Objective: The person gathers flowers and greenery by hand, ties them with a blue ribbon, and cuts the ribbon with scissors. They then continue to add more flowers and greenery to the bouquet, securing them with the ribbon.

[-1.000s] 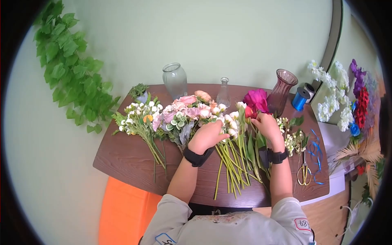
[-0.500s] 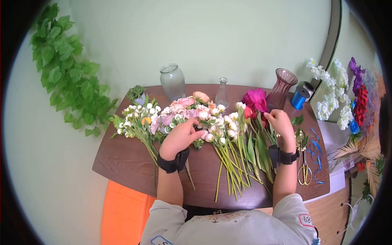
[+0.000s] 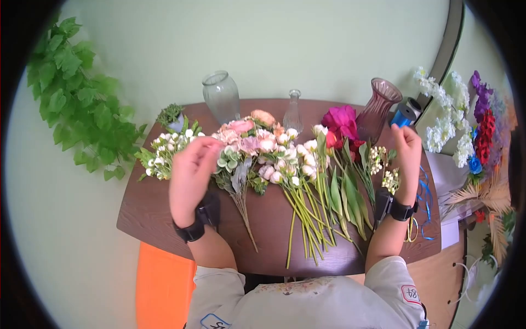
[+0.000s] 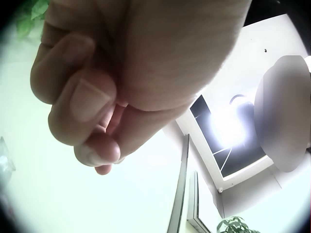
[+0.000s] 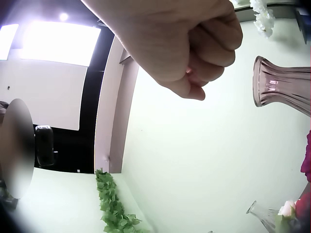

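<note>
My left hand (image 3: 192,167) is raised over the left part of the table, its fingers loosely bent with nothing between them in the left wrist view. Below and beside it are white blossoms (image 3: 164,156) on green stems, partly hidden by the hand. Right of it lies a bunch of pink and peach flowers (image 3: 241,137). My right hand (image 3: 406,149), fingers curled in and holding nothing, is up near the blue ribbon spool (image 3: 404,115). Close to its left are cream berry sprigs (image 3: 378,159), red flowers (image 3: 357,149) and a magenta bloom (image 3: 341,122).
Along the back of the brown table (image 3: 274,263) stand a clear jar vase (image 3: 221,98), a small glass bottle (image 3: 293,112) and a pink fluted vase (image 3: 378,112). White buds (image 3: 279,170) lie mid-table, stems forward. Blue ribbon (image 3: 424,203) and scissors (image 3: 411,230) lie right.
Both hands have moved away from the flowers in the middle, the left hand leftward and the right hand rightward, and both have risen. The flowers stay lying on the table.
</note>
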`<state>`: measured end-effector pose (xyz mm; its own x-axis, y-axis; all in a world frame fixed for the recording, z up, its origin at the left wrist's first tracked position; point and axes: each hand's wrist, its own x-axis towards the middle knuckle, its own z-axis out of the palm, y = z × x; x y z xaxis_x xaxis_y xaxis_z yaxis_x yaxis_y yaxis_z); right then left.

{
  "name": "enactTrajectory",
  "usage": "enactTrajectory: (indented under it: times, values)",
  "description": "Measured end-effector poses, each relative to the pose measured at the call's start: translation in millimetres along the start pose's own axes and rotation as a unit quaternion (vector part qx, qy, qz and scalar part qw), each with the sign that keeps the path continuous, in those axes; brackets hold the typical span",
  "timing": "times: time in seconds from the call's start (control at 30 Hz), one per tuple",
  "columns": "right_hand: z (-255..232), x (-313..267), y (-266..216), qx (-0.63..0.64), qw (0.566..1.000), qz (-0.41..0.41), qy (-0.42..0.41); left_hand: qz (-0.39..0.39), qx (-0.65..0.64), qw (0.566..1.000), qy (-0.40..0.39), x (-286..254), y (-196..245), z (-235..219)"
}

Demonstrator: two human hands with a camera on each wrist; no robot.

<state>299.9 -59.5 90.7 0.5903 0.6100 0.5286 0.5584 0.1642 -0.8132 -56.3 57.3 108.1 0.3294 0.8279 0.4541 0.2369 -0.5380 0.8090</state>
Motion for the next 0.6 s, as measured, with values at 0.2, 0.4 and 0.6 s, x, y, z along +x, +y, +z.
enactTrajectory:
  times: [0.2,0.4,0.6]
  values:
    - [-10.2,2.5,4.9,-0.012,0.999,-0.016,0.03,-0.023,-0.034,0.998,0.04,-1.2,0.8,-7.9]
    - [-22.7,5.1,13.1,0.023,0.998,-0.014,0.062,-0.01,-0.04,0.998,0.054,2.2,0.3,-4.6]
    - [-21.7,1.7,-0.2,-0.01,0.997,-0.027,0.075,-0.01,-0.038,0.998,0.048,1.9,-1.1,-4.9]
